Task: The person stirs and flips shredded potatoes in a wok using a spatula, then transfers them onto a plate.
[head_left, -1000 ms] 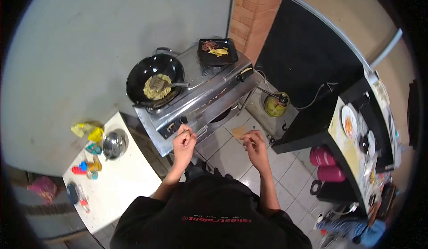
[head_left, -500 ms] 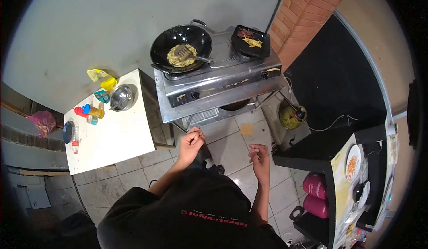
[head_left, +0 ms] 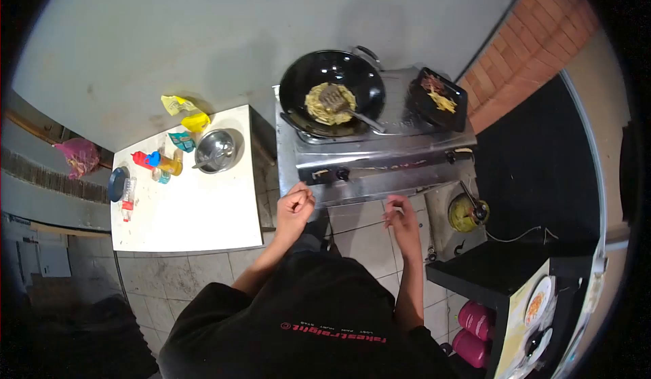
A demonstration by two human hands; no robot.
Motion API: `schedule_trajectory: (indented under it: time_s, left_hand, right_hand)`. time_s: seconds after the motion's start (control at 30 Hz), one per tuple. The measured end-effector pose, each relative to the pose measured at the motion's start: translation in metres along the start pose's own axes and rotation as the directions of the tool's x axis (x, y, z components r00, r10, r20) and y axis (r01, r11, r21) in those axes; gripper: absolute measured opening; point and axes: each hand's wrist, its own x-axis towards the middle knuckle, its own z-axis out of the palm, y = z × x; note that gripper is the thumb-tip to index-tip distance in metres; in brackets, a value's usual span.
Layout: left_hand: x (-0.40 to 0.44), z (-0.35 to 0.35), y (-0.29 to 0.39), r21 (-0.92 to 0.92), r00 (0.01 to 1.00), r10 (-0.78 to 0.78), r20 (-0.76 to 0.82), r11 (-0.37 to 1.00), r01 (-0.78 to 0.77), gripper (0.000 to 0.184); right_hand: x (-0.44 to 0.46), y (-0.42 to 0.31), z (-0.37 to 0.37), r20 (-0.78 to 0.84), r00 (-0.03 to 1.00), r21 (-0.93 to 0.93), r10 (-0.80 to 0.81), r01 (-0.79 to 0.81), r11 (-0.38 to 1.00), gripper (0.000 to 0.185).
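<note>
My left hand (head_left: pixel 296 206) is curled into a loose fist, with nothing showing in it, in front of the stove's left knob. My right hand (head_left: pixel 402 221) hangs in front of the stove's edge, its fingers slightly bent and apart, holding nothing. Beyond both hands stands the metal gas stove (head_left: pixel 400 148). On its left burner a black wok (head_left: pixel 298 80) holds pale cooked strips (head_left: pixel 319 111). A slotted spatula (head_left: pixel 366 120) lies in the wok, its handle pointing right. A black square dish (head_left: pixel 424 111) with reddish and yellow strips rests on the stove's right side.
At left, a white table (head_left: pixel 196 216) carries a steel bowl (head_left: pixel 215 152), a blue-capped bottle (head_left: pixel 169 165), a red-capped bottle (head_left: pixel 140 158) and a yellow packet (head_left: pixel 196 121). A green gas cylinder (head_left: pixel 464 215) stands right of the stove. Black shelving (head_left: pixel 475 267) is at the right.
My view has shifted and I stand closer to the stove. Both hands are nearer its front edge. The left stays curled; the spatula still lies in the wok.
</note>
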Motion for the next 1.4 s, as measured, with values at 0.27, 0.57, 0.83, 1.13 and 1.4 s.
schedule_trajectory:
  time_s: [0.27,0.57,0.83,1.13,1.4]
  left_hand:
    - [0.077,-0.049,-0.008,-0.014,0.997,-0.025,-0.075,1.000,0.024,0.036]
    - [0.117,-0.045,-0.026,0.091,0.956,0.061,-0.287,0.995,-0.036,0.038]
    - [0.084,0.047,-0.046,0.108,0.812,0.103,-0.575,0.993,-0.050,0.040]
    - [0.069,0.065,-0.046,0.039,0.796,-0.010,-0.605,0.998,0.043,0.038]
    - [0.107,0.032,-0.026,0.055,0.829,0.037,-0.558,0.998,-0.008,0.040]
  right_hand:
    - [0.124,-0.019,0.019,-0.147,0.968,0.207,0.205,-0.173,0.963,0.041]
    - [0.225,-0.029,-0.007,0.084,0.944,-0.120,0.318,-0.307,0.944,0.045]
    - [0.264,-0.072,-0.039,0.564,0.711,-0.179,0.420,-0.391,0.903,0.035]
    - [0.256,-0.033,-0.030,0.666,0.659,0.116,0.349,-0.554,0.824,0.029]
    - [0.256,-0.031,-0.020,0.675,0.722,0.340,0.148,-0.484,0.806,0.036]
